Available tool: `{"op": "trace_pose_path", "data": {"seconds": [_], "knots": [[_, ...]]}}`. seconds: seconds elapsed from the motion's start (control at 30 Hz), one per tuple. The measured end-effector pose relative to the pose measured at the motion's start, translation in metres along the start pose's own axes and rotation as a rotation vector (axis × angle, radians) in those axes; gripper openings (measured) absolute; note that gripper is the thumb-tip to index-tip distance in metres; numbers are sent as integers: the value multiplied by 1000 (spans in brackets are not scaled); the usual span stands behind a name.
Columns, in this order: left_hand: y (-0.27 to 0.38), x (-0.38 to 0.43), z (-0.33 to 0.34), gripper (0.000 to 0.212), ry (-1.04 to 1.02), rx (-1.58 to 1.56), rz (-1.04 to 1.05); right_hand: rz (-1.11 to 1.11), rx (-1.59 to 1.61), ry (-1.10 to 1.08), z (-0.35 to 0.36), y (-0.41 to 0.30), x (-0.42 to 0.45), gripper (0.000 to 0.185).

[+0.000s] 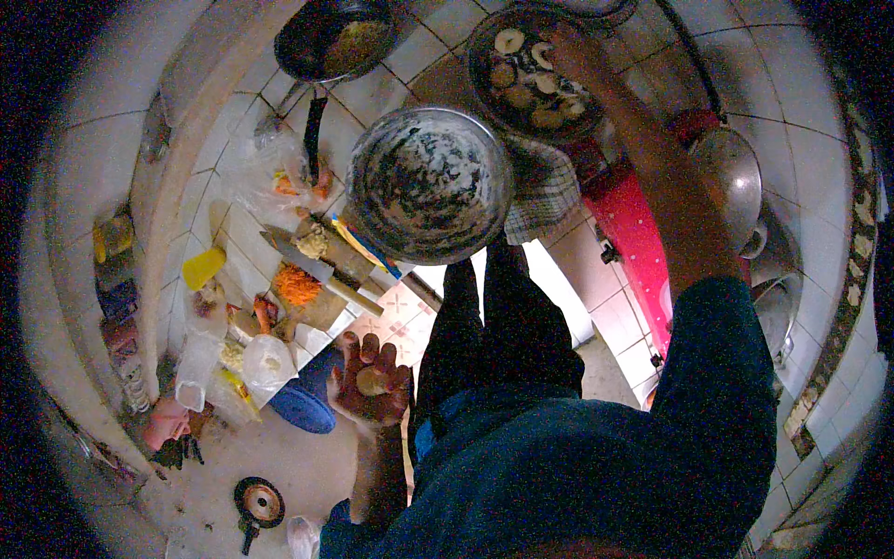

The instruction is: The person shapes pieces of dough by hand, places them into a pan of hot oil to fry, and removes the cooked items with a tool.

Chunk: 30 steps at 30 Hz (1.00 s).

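My left hand [370, 384] is palm up with its fingers apart, and a small round pale piece, perhaps dough, lies in the palm. My right hand [574, 52] reaches over a dark frying pan [482, 91] at the top, close to its pale pieces, some ring-shaped; the fingertips are too blurred to tell whether they grip one. Left of that pan a large metal bowl [426, 185] has white residue smeared over its inside. A checked cloth [541, 185] lies between bowl and pan. On a board at the left are a knife [356, 297] and grated orange food, perhaps carrot [298, 284].
Another frying pan [286, 52] with crumbly food stands top left, its black handle towards me. Plastic bags, a yellow cup [204, 268] and a blue lid or plate [300, 405] crowd the left counter. Metal pots [730, 182] stand right of the pink-red stove front [628, 230].
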<state>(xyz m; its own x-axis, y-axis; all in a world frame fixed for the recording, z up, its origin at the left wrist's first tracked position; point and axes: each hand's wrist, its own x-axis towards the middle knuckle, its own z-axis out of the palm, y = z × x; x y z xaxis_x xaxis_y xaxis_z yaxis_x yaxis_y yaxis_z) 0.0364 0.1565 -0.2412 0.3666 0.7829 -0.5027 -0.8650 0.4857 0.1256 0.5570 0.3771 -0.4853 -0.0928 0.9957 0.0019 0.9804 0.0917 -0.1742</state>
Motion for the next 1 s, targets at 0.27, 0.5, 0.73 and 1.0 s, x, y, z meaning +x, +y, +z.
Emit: {"op": "trace_pose_path", "data": {"seconds": [0.27,0.5,0.73,1.0], "knots": [[3,1,-1,43,7,25,14,-23,-5,-71,-3,-9,8,41],[11,-4,3,46,11,65,-37,230,794,-79,-41,-16,-9,33],[23,7,9,50,-80,131,-180,279,1429,-122,-197,-28,-97,33],[11,30,45,55,-42,-79,-289,336,1926,153,-279,-62,-257,37]]}}
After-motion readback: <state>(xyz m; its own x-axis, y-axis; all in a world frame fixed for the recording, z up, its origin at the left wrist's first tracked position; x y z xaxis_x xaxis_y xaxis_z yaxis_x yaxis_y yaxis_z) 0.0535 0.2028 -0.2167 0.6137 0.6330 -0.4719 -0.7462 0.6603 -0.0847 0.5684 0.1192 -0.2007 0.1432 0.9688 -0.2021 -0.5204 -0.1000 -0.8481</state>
